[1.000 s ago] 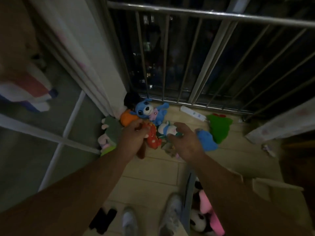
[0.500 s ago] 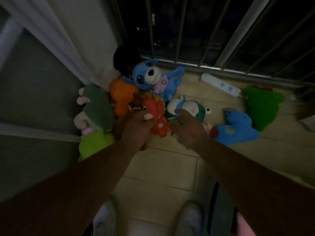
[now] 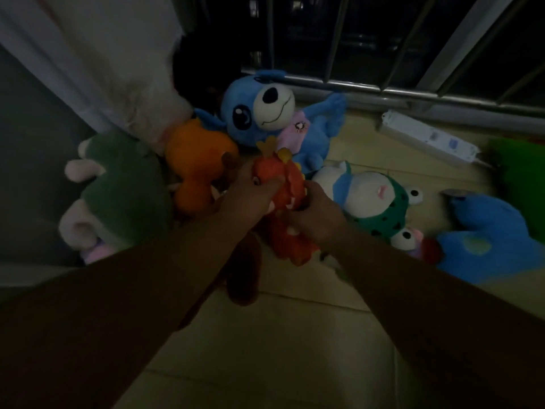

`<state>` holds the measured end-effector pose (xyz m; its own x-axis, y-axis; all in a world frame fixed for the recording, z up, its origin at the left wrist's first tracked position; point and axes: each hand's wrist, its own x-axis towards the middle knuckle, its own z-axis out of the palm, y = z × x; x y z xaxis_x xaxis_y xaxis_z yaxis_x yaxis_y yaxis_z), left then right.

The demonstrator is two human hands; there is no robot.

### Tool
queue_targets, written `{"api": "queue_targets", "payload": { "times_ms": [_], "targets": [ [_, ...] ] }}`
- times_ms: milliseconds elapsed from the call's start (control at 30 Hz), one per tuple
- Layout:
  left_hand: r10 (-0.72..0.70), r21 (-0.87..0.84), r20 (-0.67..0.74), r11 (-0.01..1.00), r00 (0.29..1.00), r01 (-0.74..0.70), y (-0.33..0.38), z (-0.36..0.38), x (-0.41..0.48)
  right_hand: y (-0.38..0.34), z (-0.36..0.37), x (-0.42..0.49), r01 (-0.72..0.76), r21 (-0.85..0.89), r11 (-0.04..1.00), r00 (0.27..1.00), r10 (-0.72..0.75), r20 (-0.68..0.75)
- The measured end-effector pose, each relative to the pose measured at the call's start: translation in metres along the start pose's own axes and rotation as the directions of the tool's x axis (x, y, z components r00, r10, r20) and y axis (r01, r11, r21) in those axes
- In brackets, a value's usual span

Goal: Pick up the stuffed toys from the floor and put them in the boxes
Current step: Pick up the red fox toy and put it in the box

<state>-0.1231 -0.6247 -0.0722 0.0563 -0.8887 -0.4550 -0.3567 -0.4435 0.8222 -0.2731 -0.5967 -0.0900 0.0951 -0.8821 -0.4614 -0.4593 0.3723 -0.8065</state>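
Note:
A red-orange stuffed toy (image 3: 290,184) with yellow bits lies in the middle of a pile on the tiled floor. My left hand (image 3: 250,193) grips its upper left side, thumb across its front. My right hand (image 3: 315,214) holds its right side from below. Around it lie an orange plush (image 3: 194,154), a big blue plush (image 3: 265,113) with a white muzzle, a dark green and pink plush (image 3: 118,187), a white toy in a green frog hood (image 3: 374,199) and a blue plush (image 3: 489,240). No box is in view.
A white power strip (image 3: 427,140) lies by the metal window railing (image 3: 383,90) at the back. A pale curtain (image 3: 112,60) hangs at the left over the pile. A green plush (image 3: 519,172) sits at the right edge. A brown toy part (image 3: 244,276) hangs under my left wrist.
The camera has moved down and closer to the pile. Both hands have closed in on the red-orange toy; the right hand, apart from it before, now holds it.

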Motion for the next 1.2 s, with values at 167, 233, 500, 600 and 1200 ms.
{"api": "queue_targets", "payload": {
  "times_ms": [167,233,500,600,1200],
  "targets": [
    [0.023,0.032,0.004,0.999,1.0,-0.023,0.002,0.013,0.029,0.017,0.017,0.019,0.096,0.007,0.995,0.995,-0.096,-0.016],
    [-0.009,-0.001,0.018,1.0,1.0,0.009,0.003,0.017,0.037,0.017,0.013,0.027,0.105,-0.025,0.994,0.994,-0.106,-0.027],
    [-0.018,-0.097,-0.043,0.995,0.999,0.014,0.0,0.018,0.033,0.007,-0.003,0.037,0.062,-0.007,0.998,0.998,-0.062,0.017],
    [-0.017,-0.137,-0.055,0.99,0.998,0.009,0.0,0.014,0.029,0.0,-0.006,0.036,0.035,0.008,0.999,0.999,-0.035,0.0],
    [0.027,-0.745,0.113,0.663,0.993,0.066,0.111,0.017,-0.088,-0.095,-0.096,-0.082,0.006,0.501,0.865,0.983,0.088,-0.162]
  ]
}}
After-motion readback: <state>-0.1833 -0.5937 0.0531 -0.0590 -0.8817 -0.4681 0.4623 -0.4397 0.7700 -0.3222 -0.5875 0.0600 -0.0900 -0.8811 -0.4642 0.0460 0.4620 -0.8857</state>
